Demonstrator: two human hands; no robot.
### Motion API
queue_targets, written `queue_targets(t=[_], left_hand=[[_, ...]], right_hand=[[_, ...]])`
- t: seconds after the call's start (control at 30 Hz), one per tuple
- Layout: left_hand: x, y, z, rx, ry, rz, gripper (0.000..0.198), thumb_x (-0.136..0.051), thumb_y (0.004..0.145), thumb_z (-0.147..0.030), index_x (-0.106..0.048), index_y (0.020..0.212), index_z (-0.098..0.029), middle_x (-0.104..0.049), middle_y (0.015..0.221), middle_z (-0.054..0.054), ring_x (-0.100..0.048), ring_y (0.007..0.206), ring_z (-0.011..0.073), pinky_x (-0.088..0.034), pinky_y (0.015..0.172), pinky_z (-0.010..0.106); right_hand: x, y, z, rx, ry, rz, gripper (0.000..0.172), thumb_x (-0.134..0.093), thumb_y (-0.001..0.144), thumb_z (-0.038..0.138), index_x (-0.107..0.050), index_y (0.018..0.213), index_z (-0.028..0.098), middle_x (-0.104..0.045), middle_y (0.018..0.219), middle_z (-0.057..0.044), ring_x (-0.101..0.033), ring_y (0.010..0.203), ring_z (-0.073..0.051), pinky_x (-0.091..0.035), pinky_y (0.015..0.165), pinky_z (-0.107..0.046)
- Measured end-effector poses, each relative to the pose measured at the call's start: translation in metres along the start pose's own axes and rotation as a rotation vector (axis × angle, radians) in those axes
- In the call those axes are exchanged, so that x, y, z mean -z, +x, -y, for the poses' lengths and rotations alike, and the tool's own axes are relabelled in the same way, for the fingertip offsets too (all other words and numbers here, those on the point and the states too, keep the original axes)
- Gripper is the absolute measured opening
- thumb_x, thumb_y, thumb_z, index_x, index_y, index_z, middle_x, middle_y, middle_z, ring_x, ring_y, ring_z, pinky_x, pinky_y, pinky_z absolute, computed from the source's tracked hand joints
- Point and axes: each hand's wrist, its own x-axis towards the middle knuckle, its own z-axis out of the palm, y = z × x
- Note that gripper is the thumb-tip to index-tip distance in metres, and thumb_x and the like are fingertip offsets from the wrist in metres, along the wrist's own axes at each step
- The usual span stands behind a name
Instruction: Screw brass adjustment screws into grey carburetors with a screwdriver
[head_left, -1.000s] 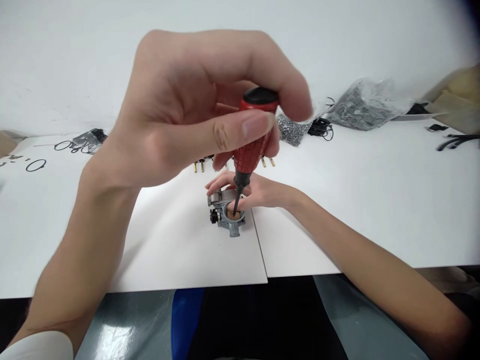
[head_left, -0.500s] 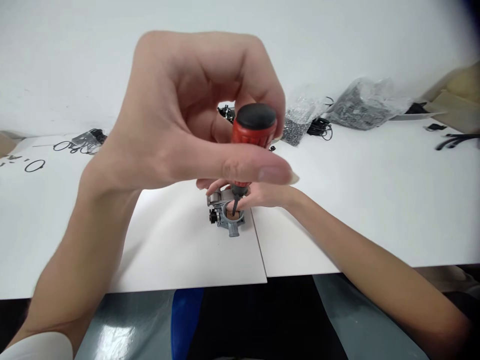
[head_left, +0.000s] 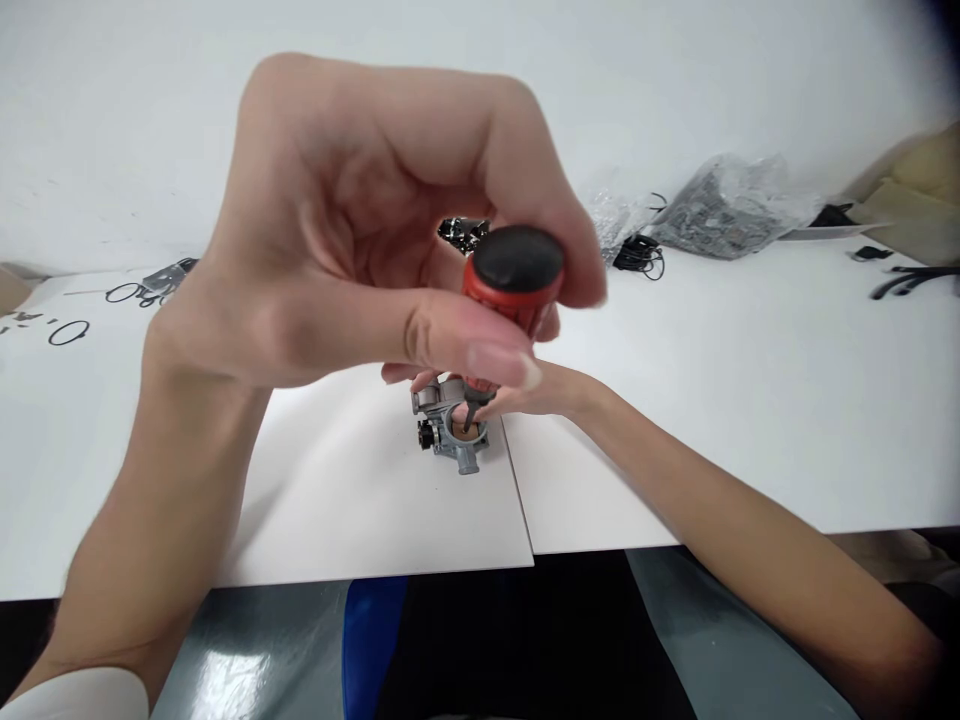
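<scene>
My left hand (head_left: pixel 300 240) is large in front of the camera, thumb and fingers closed round the handle of a screwdriver (head_left: pixel 516 262). Its handle is red with a black end cap, and the shaft slants down to a carburetor (head_left: pixel 466 460). The dark tip is inside the round bore, at the brass-coloured plate there. Grey cast metal makes up the carburetor, with a black knob on its left side. Behind it, my right hand (head_left: pixel 544 388) grips it on the white board; the left hand and the screwdriver cover part of those fingers.
A white board (head_left: pixel 360 510) lies on the white table. Clear plastic bags of small metal parts (head_left: pixel 731 210), black cables (head_left: pixel 637 258) and black hoses (head_left: pixel 911 282) lie along the back right. At the left are black rings (head_left: pixel 69 333) and a small bag (head_left: pixel 166 278).
My left thumb has slid left across the screwdriver handle while the fingers moved right and slightly down. The handle's top has tilted a little towards me. The carburetor and right hand stay in place.
</scene>
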Motion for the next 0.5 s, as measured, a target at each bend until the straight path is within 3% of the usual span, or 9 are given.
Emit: queue_targets(t=[0.07,0.17,0.33,0.43,0.5], left_hand=[[-0.003,0.003,-0.008,0.251,-0.098,-0.081,0.088,-0.007,0.08,-0.063,-0.067,0.082,0.001,-0.064,0.082,0.005,-0.065,0.092,0.0384,-0.051,0.049,0.036],[-0.005,0.006,-0.015,0.498,-0.2,-0.155,0.096,0.006,0.081,-0.059,-0.068,0.084,0.002,-0.065,0.09,0.009,-0.057,0.104,0.0425,-0.052,0.05,0.04],[0.013,-0.004,0.006,0.47,-0.291,-0.184,0.063,-0.012,0.094,-0.039,-0.061,0.117,-0.008,-0.064,0.109,0.01,-0.056,0.105,0.0445,-0.053,0.046,0.036],[0.032,-0.01,0.02,0.456,-0.377,-0.347,0.048,-0.019,0.098,-0.028,-0.053,0.128,-0.012,-0.064,0.116,0.011,-0.062,0.103,0.0412,-0.056,0.048,0.032],[0.041,-0.009,0.021,0.341,-0.399,-0.49,0.039,-0.025,0.098,-0.021,-0.051,0.126,-0.011,-0.067,0.113,0.011,-0.07,0.093,0.0343,-0.054,0.046,0.025]], right_hand=[[0.0,0.001,-0.002,0.003,0.015,-0.003,0.046,-0.065,0.079,0.014,-0.06,0.124,0.014,-0.061,0.124,-0.008,-0.062,0.098,-0.016,-0.053,0.086,-0.027],[0.001,0.001,-0.007,0.032,0.038,-0.002,0.042,-0.065,0.079,0.015,-0.061,0.121,0.014,-0.065,0.114,-0.006,-0.064,0.09,-0.014,-0.054,0.08,-0.026],[0.003,-0.001,-0.011,0.031,0.018,-0.018,0.044,-0.07,0.077,0.015,-0.063,0.121,0.017,-0.059,0.128,-0.009,-0.061,0.109,-0.02,-0.053,0.09,-0.031],[0.005,-0.003,-0.011,0.023,0.039,-0.005,0.041,-0.068,0.08,0.016,-0.063,0.121,0.018,-0.054,0.134,-0.01,-0.058,0.113,-0.02,-0.051,0.092,-0.03],[0.007,-0.003,-0.01,0.001,0.042,0.001,0.041,-0.066,0.081,0.017,-0.063,0.121,0.018,-0.053,0.136,-0.01,-0.058,0.113,-0.02,-0.051,0.091,-0.03]])
